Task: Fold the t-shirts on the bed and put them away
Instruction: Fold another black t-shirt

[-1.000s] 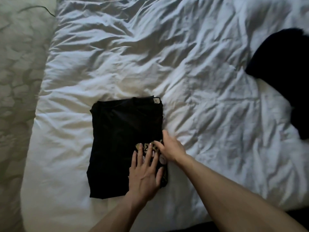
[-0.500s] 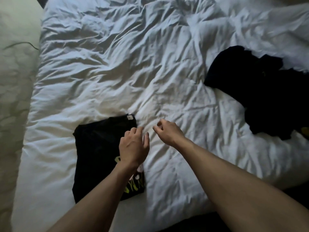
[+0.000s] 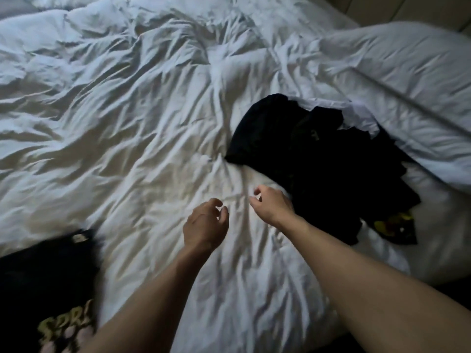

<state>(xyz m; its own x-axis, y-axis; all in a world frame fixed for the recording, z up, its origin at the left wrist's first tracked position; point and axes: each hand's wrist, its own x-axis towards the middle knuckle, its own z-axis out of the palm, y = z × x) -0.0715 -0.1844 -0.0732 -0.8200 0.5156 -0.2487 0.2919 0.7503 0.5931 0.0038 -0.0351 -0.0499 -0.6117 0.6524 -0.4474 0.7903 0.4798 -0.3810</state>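
A folded black t-shirt [image 3: 46, 281] with a yellow and pink print lies at the lower left of the white bed [image 3: 142, 128]. A crumpled heap of black t-shirts [image 3: 318, 164] lies to the right of centre, with a yellow-printed piece at its lower right edge. My left hand [image 3: 204, 225] hovers over the bare sheet between the two, fingers loosely curled, holding nothing. My right hand [image 3: 272, 205] reaches toward the near left edge of the heap, fingers loosely curled and empty, just short of the dark cloth.
The rumpled white duvet covers the whole bed, with a thick fold [image 3: 407, 85] bunched up behind the heap at the right. The bed's near edge [image 3: 420, 273] drops off at the lower right.
Both hands have left the folded t-shirt and moved right toward the black heap. The view has swung right, so the folded shirt now sits at the lower left.
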